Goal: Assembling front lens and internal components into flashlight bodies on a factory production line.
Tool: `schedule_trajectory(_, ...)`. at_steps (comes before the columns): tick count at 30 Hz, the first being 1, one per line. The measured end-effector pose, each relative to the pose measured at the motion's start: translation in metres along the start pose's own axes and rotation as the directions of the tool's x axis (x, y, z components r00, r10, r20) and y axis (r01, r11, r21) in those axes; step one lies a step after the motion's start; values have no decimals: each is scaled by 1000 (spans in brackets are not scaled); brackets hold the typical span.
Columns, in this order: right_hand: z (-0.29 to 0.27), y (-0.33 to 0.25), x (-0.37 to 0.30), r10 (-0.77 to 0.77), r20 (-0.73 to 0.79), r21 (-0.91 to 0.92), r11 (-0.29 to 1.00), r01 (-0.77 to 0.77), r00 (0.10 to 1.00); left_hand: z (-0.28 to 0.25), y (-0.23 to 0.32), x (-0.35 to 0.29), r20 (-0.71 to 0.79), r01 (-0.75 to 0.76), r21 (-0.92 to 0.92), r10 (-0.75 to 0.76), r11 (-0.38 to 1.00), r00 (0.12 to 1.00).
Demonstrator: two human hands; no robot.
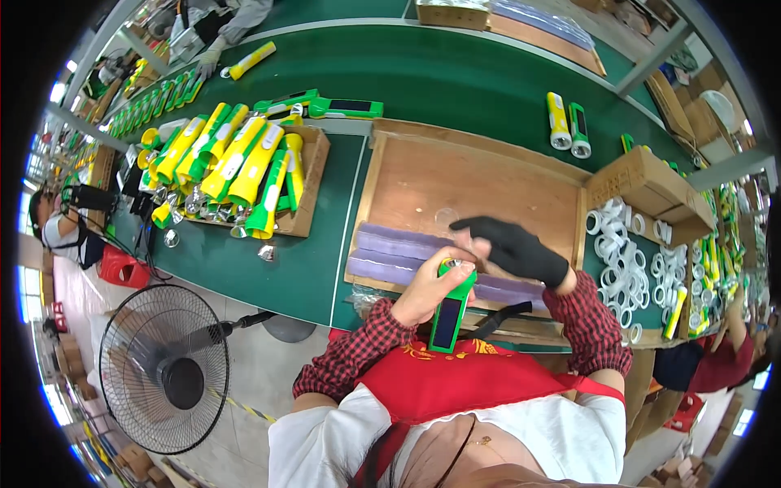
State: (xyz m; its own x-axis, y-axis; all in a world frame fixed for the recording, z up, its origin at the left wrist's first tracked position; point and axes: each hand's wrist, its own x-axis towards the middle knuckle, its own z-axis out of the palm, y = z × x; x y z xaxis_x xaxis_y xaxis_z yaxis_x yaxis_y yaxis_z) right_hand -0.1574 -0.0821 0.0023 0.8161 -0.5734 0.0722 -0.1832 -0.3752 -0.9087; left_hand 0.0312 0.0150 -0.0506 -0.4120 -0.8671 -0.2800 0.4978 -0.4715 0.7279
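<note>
My left hand (pixel 431 290) is bare and closed round a green flashlight (pixel 453 312) with a dark panel on its side. The flashlight is held upright in front of my red apron, its top end toward the tray. My right hand (pixel 519 250) wears a black glove with bare fingertips. It hovers just above the flashlight's top end, and motion smears its fingers, so whether they hold anything is unclear. Beyond the fingers, a clear round disc (pixel 446 216) lies on the wooden tray (pixel 480 172). Purple padded strips (pixel 399 254) line the tray's near side, under my hands.
On the left, a cardboard box (pixel 316 183) holds several yellow and green flashlights. White rings (pixel 622 260) are heaped at right beside a carton (pixel 647 191). Two flashlights (pixel 569 126) stand beyond the tray. A fan (pixel 167 370) is at lower left. A co-worker's gloved hand (pixel 210 61) shows far left.
</note>
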Motion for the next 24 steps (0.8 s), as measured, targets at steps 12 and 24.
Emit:
schedule_trajectory(12, 8, 103, 27, -128, 39, -827, 553, 104, 991, 11, -1, -11, -44, -31, -35, 30, 999, 999)
schedule_trajectory(24, 43, -17, -58, -275, -201, -750, 660, 32, 940, 19, -8, 9, 38, 15, -21, -14, 1000, 999)
